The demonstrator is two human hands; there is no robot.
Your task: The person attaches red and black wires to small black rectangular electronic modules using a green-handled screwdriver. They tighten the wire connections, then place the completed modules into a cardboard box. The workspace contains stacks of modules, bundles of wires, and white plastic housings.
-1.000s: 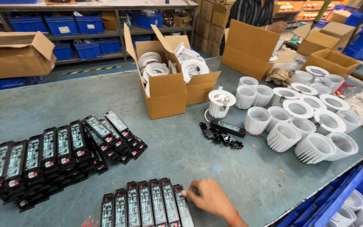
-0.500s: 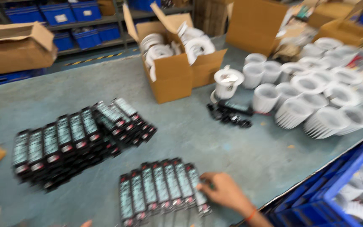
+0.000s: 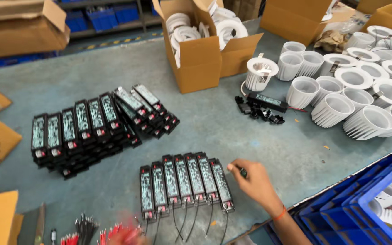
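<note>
My right hand (image 3: 254, 182) hovers at the right end of a row of several black driver boxes (image 3: 184, 183) lying side by side with thin wires trailing toward me. Its fingers are pinched on a small black part (image 3: 243, 172). A blurred pinkish shape at the bottom edge looks like my left hand (image 3: 124, 235), among red and black wire bundles (image 3: 85, 229); its grip cannot be made out. Farther left sits a bigger stack of the same black driver boxes (image 3: 94, 129).
An open cardboard box of white rings (image 3: 200, 54) stands at the back. White lamp housings (image 3: 355, 90) crowd the right, with one black driver and loose connectors (image 3: 264, 105) before them. Blue crates (image 3: 368, 199) sit at the table's near right edge, cardboard boxes (image 3: 19, 27) on the left.
The view has dropped lower and shifted left. My right hand has moved from the near end of the row to its right end. A blurred left hand has appeared at the bottom.
</note>
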